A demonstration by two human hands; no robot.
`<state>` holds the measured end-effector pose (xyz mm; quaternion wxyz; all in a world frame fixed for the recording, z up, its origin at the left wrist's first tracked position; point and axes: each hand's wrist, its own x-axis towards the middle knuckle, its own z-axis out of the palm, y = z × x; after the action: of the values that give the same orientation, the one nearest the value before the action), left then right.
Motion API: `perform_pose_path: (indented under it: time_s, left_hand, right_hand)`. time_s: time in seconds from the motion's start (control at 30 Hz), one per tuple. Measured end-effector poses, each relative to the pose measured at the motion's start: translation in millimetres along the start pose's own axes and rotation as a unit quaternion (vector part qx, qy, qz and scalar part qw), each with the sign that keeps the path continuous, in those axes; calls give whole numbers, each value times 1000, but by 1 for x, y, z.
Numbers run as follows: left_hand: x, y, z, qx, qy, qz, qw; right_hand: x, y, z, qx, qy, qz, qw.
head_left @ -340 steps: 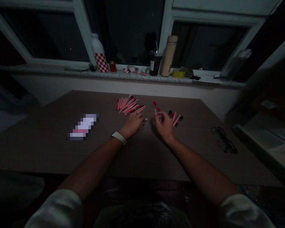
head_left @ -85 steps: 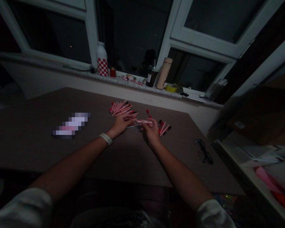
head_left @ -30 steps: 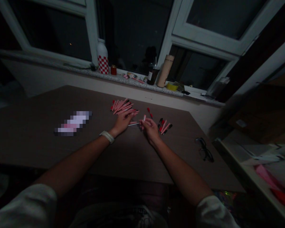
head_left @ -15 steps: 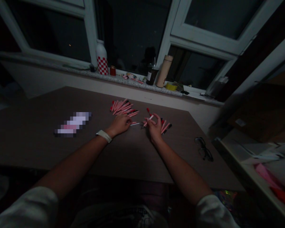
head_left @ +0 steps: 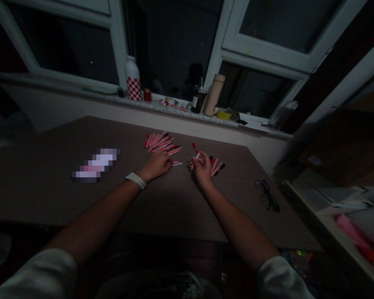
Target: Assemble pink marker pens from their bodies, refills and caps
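Note:
My left hand [head_left: 158,164], with a pale watch at its wrist, is closed at the thumb and fingertips. A thin white stick [head_left: 178,163], perhaps a pen part, juts rightward from its fingertips. My right hand [head_left: 202,168] is closed in a pinch on a slim pen [head_left: 197,156] with a white end pointing up; its fingers hide much of it. Beyond my left hand lies a pile of pink pens [head_left: 158,142] with red and black ends. A smaller group of pink pens [head_left: 216,168] rests just right of my right hand. A red-ended piece [head_left: 194,146] shows just beyond the right fingers.
On the brown table [head_left: 168,207], a blurred-out flat object [head_left: 96,166] lies left and eyeglasses [head_left: 267,196] lie right. The windowsill carries a checkered bottle [head_left: 133,79], a red jar [head_left: 147,95], a dark drink cup [head_left: 198,101], a tan flask [head_left: 214,95] and yellow tape [head_left: 224,114].
The right-hand pen's white end has shifted slightly left and down, and the fingers have moved a little. My left hand stays nearly in place. The whole view has tilted slightly.

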<state>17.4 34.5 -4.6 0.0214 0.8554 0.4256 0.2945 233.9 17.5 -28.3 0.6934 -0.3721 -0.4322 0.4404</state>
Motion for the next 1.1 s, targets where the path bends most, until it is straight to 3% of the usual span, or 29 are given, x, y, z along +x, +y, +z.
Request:
perform_pose_path:
  time_s: [0.23,0.57,0.7,0.9,1.1]
  left_hand:
    - [-2,3,8,-62,-45,42,996]
    - [-4,9,14,-18,-70,50,996]
    - [-3,9,17,-46,-41,38,997]
    - [3,13,17,-175,50,-11,983]
    - [6,16,13,-215,90,25,972]
  right_hand:
    - [-1,2,0,-13,-20,-2,1000]
    - [-2,8,-1,-42,-49,6,998]
    - [-2,9,-1,-61,-80,4,995]
    - [-5,10,2,-60,-115,-16,991]
    - [-8,10,4,-86,-140,-47,985]
